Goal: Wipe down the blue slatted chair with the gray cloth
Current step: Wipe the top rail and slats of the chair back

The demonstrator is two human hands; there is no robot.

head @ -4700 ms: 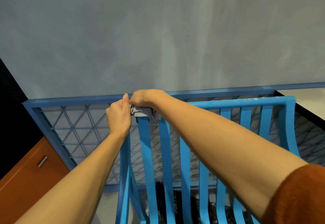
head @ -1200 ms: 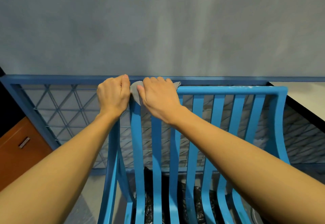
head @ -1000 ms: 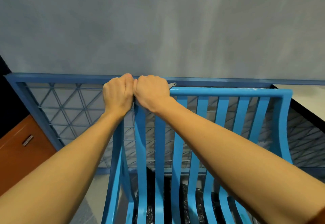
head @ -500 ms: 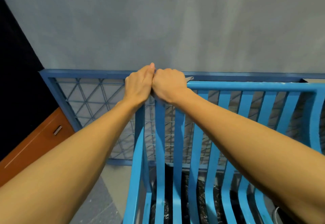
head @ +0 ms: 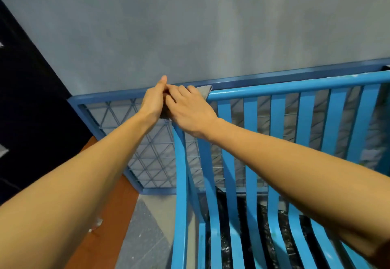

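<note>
The blue slatted chair (head: 251,163) fills the lower right, its top rail running right from the hands. A corner of the gray cloth (head: 205,90) pokes out at the rail's left end; the rest is hidden under my hands. My right hand (head: 191,111) lies over the chair's top left corner with fingers spread and lightly bent, pressing the cloth onto it. My left hand (head: 154,97) sits right beside it, thumb raised, fingers tucked behind the right hand's fingertips, so its grip is hidden.
A dark blue metal frame with wire mesh (head: 147,152) stands just behind the chair against a gray wall (head: 190,26). An orange-brown cabinet (head: 105,216) is at lower left, a black panel (head: 31,100) beyond it. Gray floor (head: 145,237) shows left of the chair.
My right hand has gone from a fist to spread fingers over the corner, and a cloth corner shows again. My left thumb has lifted. The view has swung left.
</note>
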